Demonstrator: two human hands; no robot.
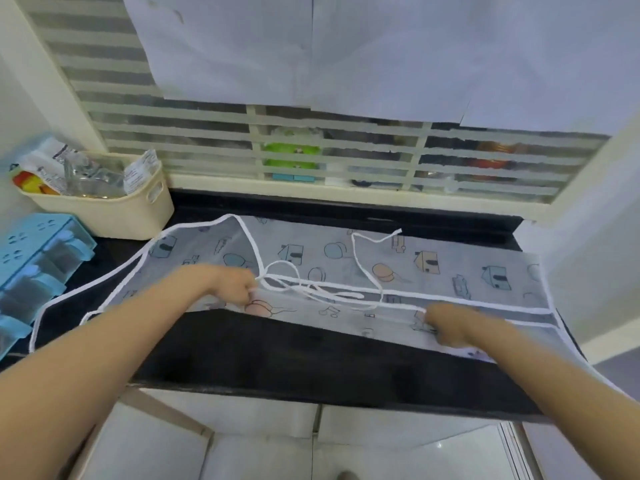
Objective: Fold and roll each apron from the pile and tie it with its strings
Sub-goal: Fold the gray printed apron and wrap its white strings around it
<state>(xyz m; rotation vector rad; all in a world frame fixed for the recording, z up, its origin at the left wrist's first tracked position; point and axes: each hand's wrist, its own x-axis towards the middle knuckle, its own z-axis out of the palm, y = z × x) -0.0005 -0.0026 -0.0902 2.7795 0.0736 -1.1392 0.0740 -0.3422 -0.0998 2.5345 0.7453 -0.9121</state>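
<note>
Head view, looking down on a black table (277,358) under a striped window blind (207,133). One apron (433,268), pale grey with small house and balloon prints and white edging, lies spread lengthwise across the table. Its near long edge is lifted and partly turned over; the far part lies flat. No pile of other aprons shows in frame.

Left hand (239,284): fingers curled, pinching the near edge of the apron where the white strings (311,289) gather. Right hand (441,322): fingers curled onto the same near edge further along, seemingly grasping the fabric, though blur hides the exact pinch. The two grips sit well apart, probably so the edge stays taut and straight while it is carried over for a lengthwise fold.

Strings lie loose in loops on top of the cloth between the hands; one end trails toward the far side. Judgement: folding stage, rolling and tying not yet begun.

Cream basket (114,209) of packets and blue plastic drawers (38,261) stand at the left end of the table, beside the apron's curved end.
</note>
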